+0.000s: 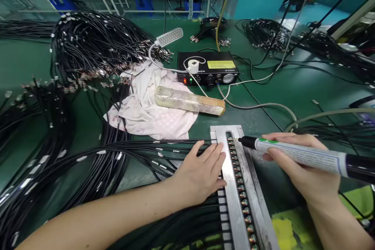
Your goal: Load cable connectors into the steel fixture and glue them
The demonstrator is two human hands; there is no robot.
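Note:
My left hand (202, 172) lies flat with its fingers spread on the left bar of a long metal fixture (233, 187). Black cables (172, 150) run in from the left and enter the fixture under and beside that hand. Their small metal-coloured ends (240, 187) show in a row along the fixture's middle slot. A marker pen (301, 156) with a white barrel and black ends is gripped in my right hand (304, 168). Its dark tip points left, close to the far end of the slot; whether it touches the metal I cannot tell.
Large bundles of black cables (93, 43) cover the left and back of the green table (254, 121). Beyond the fixture are a white cloth (155, 121), a tape-wrapped block (187, 100), a black control box (208, 70) and a small lamp (170, 37). Hoses and wires cross the right side.

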